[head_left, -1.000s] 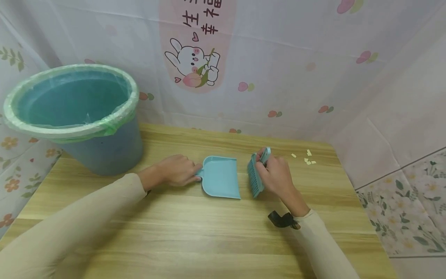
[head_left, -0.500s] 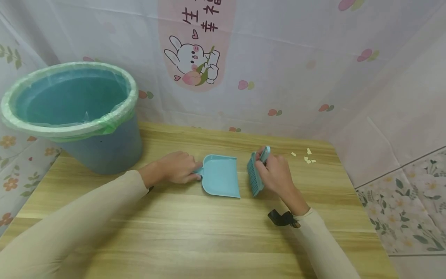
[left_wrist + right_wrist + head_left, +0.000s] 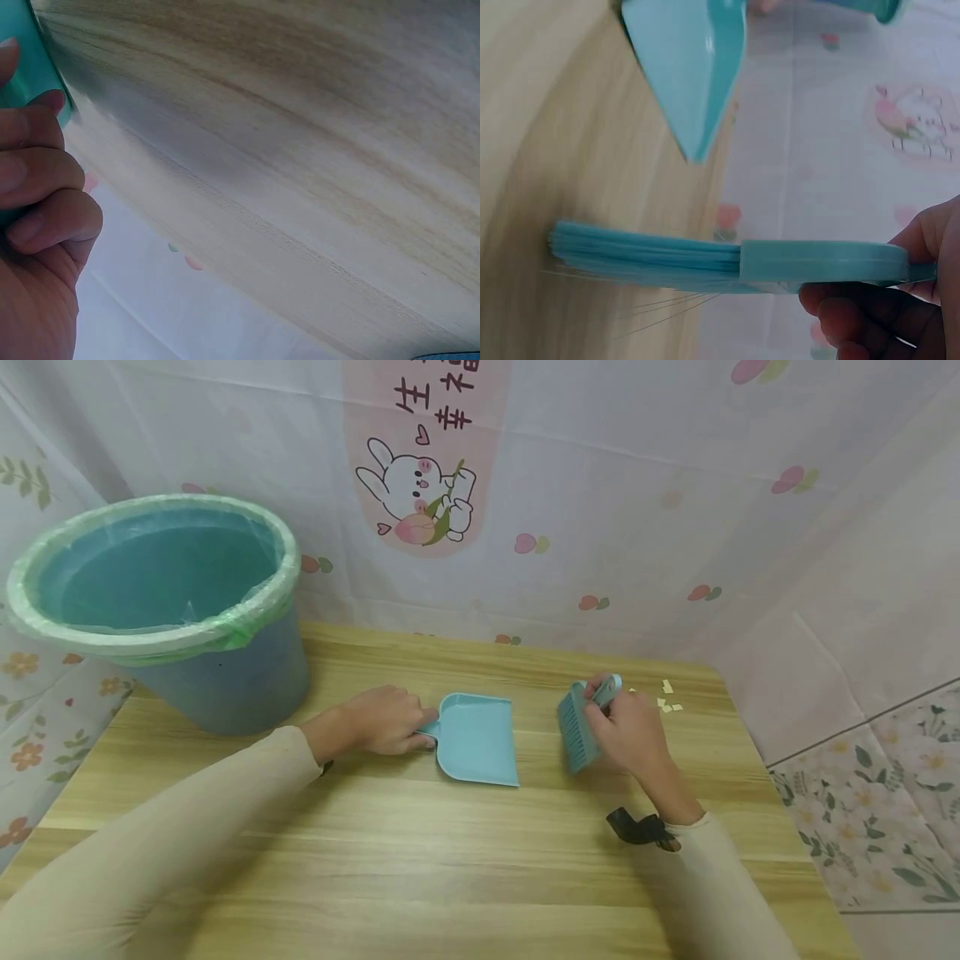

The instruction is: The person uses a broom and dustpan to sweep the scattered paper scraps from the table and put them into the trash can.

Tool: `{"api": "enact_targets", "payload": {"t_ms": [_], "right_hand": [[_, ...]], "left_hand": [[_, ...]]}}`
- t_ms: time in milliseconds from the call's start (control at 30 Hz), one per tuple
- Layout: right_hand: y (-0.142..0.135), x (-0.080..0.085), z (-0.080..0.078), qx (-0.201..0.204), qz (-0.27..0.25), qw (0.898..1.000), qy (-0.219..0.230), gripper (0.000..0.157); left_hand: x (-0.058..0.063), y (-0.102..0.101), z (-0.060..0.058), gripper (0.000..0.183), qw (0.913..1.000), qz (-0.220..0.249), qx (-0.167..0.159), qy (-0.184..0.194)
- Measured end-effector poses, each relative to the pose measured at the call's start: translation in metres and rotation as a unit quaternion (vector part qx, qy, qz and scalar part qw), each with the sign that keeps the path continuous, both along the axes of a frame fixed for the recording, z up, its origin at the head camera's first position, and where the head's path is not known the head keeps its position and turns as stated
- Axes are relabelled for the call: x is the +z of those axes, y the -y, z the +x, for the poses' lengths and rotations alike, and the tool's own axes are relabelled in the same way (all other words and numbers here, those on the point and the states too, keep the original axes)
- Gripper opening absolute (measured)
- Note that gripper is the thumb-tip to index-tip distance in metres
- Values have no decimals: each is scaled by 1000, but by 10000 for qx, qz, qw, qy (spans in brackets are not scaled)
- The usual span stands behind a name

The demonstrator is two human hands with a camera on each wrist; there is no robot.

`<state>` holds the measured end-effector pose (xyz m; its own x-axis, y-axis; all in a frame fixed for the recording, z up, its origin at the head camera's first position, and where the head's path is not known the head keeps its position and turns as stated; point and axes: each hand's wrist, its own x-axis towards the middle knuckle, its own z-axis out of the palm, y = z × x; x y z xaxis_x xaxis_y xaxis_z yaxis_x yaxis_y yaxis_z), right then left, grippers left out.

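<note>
A light blue dustpan [image 3: 476, 739] lies on the wooden table, its wide edge facing right. My left hand [image 3: 384, 720] grips its short handle; the left wrist view shows curled fingers [image 3: 52, 217] around the dustpan's handle end. To the right, my right hand [image 3: 630, 727] holds a matching hand brush [image 3: 581, 727] by its handle, bristles pointing down and left. In the right wrist view the brush's bristles [image 3: 645, 255] reach close to the tabletop, apart from the dustpan. Several small pale yellow scraps [image 3: 666, 700] lie beyond my right hand, one partly hidden by it.
A large blue bucket [image 3: 255, 685] with a clear liner over its rim stands at the back left of the table [image 3: 420, 860]. A white printed curtain [image 3: 615, 510] hangs along the back edge. Tiled wall [image 3: 892, 777] flanks the right side.
My right hand has moved the brush a little to the right, away from the dustpan and nearer the scraps. The left hand and dustpan stay in place.
</note>
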<state>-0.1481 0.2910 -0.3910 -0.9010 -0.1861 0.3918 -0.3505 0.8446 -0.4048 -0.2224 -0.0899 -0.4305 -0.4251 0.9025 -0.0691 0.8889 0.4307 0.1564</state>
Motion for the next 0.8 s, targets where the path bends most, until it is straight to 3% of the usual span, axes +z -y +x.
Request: {"api": "enact_targets", "payload": {"t_ms": [233,433,800], "right_hand": [[-52,21,-3,-423,481,9979,62,19],[-98,31,-15,-555,1302,9886,-516,14],[-143,25,-30,-1159,1880,9750,-231,15]], "left_hand": [[0,0,1,34,9999,-130,64,-48],[-1,0,0,35,9996,-265,109,-65],[0,0,1,34,9998,-189,40,-87]]}}
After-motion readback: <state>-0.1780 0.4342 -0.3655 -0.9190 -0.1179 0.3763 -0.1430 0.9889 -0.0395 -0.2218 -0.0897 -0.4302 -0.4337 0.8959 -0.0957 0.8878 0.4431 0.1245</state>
